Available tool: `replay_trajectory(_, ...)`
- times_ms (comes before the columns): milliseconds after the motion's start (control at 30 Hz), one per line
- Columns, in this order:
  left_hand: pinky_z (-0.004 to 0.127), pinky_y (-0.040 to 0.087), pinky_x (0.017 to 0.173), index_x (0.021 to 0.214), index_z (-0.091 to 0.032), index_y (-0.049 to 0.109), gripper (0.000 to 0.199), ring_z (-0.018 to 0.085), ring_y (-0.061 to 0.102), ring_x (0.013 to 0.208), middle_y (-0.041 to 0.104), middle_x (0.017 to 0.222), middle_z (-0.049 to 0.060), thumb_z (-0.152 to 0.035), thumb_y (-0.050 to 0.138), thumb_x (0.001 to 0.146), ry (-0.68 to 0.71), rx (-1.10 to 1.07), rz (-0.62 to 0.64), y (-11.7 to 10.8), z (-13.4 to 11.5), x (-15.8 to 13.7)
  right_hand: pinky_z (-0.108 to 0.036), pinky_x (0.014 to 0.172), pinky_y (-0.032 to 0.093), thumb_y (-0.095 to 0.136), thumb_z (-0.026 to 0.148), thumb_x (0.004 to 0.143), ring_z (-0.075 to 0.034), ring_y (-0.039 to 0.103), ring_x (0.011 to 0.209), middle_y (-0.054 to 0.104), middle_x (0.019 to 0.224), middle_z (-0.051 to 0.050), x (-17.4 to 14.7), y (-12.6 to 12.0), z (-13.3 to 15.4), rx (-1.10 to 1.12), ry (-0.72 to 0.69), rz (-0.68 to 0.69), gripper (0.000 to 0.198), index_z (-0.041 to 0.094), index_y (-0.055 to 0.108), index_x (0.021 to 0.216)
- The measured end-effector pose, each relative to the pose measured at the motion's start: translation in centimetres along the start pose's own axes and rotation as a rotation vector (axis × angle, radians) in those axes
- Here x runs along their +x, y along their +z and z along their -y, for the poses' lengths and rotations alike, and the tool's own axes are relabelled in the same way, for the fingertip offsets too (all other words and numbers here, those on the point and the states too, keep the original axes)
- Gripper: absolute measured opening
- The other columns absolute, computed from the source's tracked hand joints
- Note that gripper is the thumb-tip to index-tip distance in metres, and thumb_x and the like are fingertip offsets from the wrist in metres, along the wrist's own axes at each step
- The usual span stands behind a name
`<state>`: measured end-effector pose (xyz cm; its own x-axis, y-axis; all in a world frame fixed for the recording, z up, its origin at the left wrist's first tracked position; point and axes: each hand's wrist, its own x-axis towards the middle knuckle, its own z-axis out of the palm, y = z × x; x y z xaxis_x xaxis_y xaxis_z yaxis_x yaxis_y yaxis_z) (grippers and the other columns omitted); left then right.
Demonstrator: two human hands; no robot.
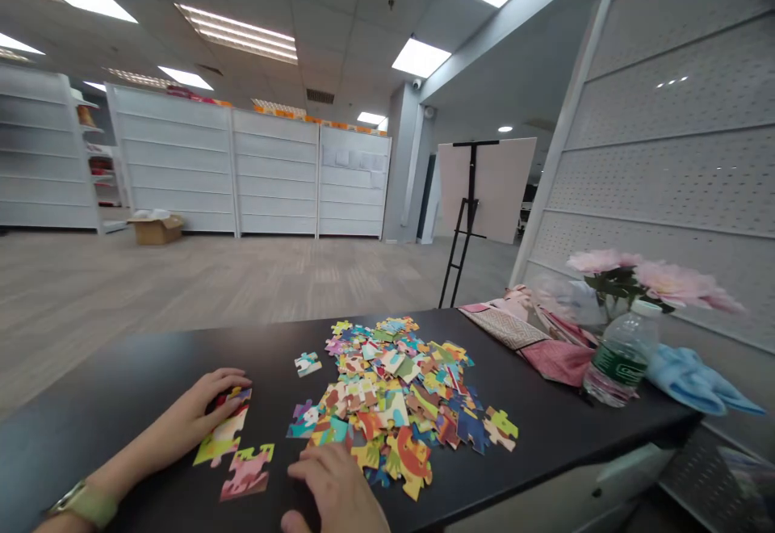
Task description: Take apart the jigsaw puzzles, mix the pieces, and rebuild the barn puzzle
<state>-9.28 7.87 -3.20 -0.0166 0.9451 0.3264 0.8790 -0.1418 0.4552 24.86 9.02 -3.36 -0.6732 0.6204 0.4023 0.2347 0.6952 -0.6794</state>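
My left hand (pixel 209 401) lies over a short strip of jigsaw puzzle pieces (pixel 219 442) at the left of the table, its fingers stretched out and partly covering the strip's far end. A pink and green puzzle piece (pixel 247 471) lies just in front of the strip, close beside it. At the near edge of the large puzzle pile (pixel 393 384) is my right hand (pixel 339 484), its fingers and thumb apart with nothing seen in them. Whether its fingertips touch the closest pieces cannot be made out. One light blue and white piece (pixel 307 364) sits alone left of the pile.
On the dark table (pixel 145 363), a water bottle (pixel 623 355), a pink patterned cloth bag (pixel 545 347), pink flowers (pixel 659 279) and a blue cloth (pixel 696 379) stand at the right. Beyond are an easel with a board (pixel 488 190), white shelving (pixel 275 174) and a cardboard box (pixel 157 230).
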Motion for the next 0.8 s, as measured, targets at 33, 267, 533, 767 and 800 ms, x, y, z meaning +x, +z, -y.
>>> replay_trajectory(33, 0.043, 0.046, 0.112, 0.12, -0.03, 0.072, 0.041, 0.029, 0.058, 0.127, 0.065, 0.135, 0.006, -0.057, 0.05, 0.096, -0.004, 0.0, 0.004, 0.0, 0.0, 0.0, -0.038, 0.105, 0.049, 0.074, 0.029, 0.076, -0.027, 0.062, 0.118, 0.07, 0.122, -0.007, -0.1, -0.3, -0.2, 0.013, -0.03, -0.049, 0.04, 0.026, 0.071, 0.116)
replay_trajectory(267, 0.048, 0.049, 0.107, 0.115, -0.027, 0.073, 0.044, 0.032, 0.061, 0.121, 0.069, 0.127, 0.009, -0.057, 0.048, 0.096, 0.003, -0.054, 0.001, -0.9, -2.3, 0.4, -0.038, 0.099, 0.05, 0.042, 0.038, 0.095, -0.025, 0.066, 0.108, 0.072, 0.113, -0.01, 0.2, -12.4, -4.1, -0.418, 0.34, -0.35, 0.036, 0.023, 0.071, 0.11)
replay_trajectory(533, 0.042, 0.044, 0.108, 0.112, -0.021, 0.071, 0.023, 0.024, 0.059, 0.118, 0.066, 0.125, 0.008, -0.033, 0.062, 0.094, -0.049, -0.039, -0.018, -1.5, -4.5, 0.4, -0.05, 0.093, 0.051, 0.057, 0.066, 0.065, -0.04, 0.066, 0.107, 0.072, 0.111, -0.02, 2.2, -17.9, -12.8, -0.492, 0.362, -0.222, 0.063, 0.02, 0.07, 0.107)
replay_trajectory(767, 0.045, 0.046, 0.104, 0.111, -0.019, 0.069, 0.019, 0.024, 0.058, 0.118, 0.066, 0.122, 0.007, -0.024, 0.065, 0.093, -0.045, -0.073, -0.005, -2.0, -5.3, -0.2, -0.052, 0.072, 0.048, 0.059, 0.048, 0.074, -0.038, 0.07, 0.085, 0.072, 0.104, -0.026, 4.2, -18.9, -16.5, -0.469, 0.299, -0.348, 0.025, 0.034, 0.07, 0.092)
replay_trajectory(800, 0.042, 0.046, 0.105, 0.111, -0.019, 0.07, 0.02, 0.024, 0.058, 0.118, 0.066, 0.122, 0.008, -0.024, 0.064, 0.093, -0.044, -0.081, -0.004, -2.2, -5.5, -0.3, -0.053, 0.07, 0.047, 0.06, 0.047, 0.074, -0.038, 0.07, 0.085, 0.072, 0.102, -0.027, 4.4, -19.0, -16.7, -0.479, 0.277, -0.353, 0.022, 0.035, 0.071, 0.089)
